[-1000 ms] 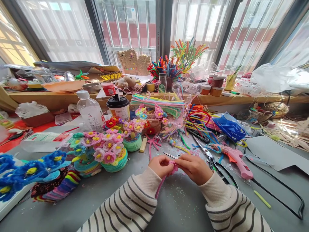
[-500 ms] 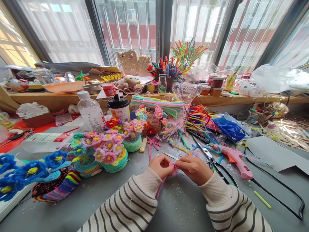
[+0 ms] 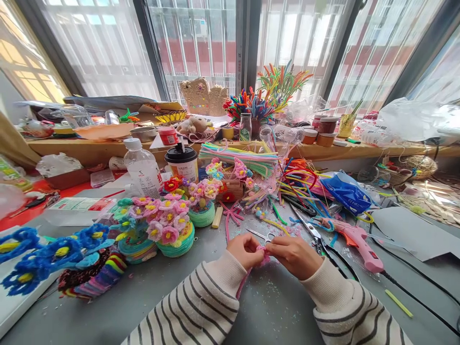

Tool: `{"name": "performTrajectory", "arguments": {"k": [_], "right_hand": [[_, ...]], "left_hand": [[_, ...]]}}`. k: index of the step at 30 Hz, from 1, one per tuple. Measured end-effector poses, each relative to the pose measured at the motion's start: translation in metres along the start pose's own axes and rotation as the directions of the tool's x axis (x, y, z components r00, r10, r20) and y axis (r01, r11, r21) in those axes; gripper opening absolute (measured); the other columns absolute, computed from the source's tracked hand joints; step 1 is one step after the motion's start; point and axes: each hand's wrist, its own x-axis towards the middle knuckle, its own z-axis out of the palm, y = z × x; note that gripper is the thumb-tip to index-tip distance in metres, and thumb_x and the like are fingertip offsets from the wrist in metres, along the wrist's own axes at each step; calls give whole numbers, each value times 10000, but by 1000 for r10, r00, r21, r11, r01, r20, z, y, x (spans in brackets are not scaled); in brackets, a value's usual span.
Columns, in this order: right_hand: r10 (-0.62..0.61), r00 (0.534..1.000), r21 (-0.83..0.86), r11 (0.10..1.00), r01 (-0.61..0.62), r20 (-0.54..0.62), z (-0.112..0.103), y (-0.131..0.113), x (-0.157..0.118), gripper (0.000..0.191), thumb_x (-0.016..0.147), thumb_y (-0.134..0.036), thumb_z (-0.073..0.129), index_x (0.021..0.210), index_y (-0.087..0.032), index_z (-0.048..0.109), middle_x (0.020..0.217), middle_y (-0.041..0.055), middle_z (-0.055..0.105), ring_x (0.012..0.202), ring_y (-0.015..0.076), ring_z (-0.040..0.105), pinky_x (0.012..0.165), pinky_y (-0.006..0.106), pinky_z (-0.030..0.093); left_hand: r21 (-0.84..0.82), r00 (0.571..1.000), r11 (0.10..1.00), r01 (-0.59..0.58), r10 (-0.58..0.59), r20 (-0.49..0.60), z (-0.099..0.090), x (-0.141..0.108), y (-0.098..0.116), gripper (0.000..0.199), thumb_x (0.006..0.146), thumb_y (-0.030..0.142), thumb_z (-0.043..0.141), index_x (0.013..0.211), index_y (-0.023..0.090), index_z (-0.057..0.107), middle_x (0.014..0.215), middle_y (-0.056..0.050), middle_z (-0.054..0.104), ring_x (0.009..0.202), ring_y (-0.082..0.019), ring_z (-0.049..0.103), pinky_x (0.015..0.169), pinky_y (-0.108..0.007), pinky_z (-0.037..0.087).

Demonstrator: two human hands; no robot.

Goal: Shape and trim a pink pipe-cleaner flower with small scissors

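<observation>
pink fuzzy piece point(image 3: 265, 259): sitting just below and right of the frame's centre, being held between both hands, mostly hiding behind fingers; not showing enough to tell its shape.
fingerwork: probably best pinching lightly at the very tips, steadying with one hand while adjusting with the other, sparing the soft pile from crushing.
left hand point(image 3: 244, 251): pinching narrowly, thumb against bent forefinger, gripping the piece's left side.
right hand point(image 3: 295, 255): slanting in from the right, holding bunched fingers almost together at the piece's upper right edge; not showing exact thumb contact.
pink strand point(image 3: 245, 280): trailing below the left hand, lower centre; can't tell whether joining the piece.
small scissors point(image 3: 260, 235): resting just beyond the fingertips.
</observation>
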Motion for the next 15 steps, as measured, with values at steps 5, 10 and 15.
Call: {"name": "performTrajectory", "arguments": {"k": [5,10,15], "right_hand": [[34,996,34,999,-31,-83,0,-1,0,261,807,-168,321,802,-156,582,626,44,552,577,129,511,523,204,374],[118,969,203,976,-73,-219,1,2,1,250,808,-205,341,889,-136,568,696,67,575,619,128,529,560,205,410],[109,961,235,971,-49,-252,2,2,2,248,799,-187,361,952,-121,544,726,77,574,662,137,533,583,214,420]], "left_hand": [[-27,999,999,-43,42,-19,-1,2,0,123,500,204,539,500,156,426,386,41,477,367,-80,446,391,-205,362],[-144,997,988,-65,60,-40,-3,3,2,176,531,277,546,525,157,417,394,40,484,365,-85,451,389,-218,371],[-164,997,984,-74,68,-40,-3,3,1,160,532,260,546,536,153,428,398,35,496,371,-88,458,399,-227,377]]}}
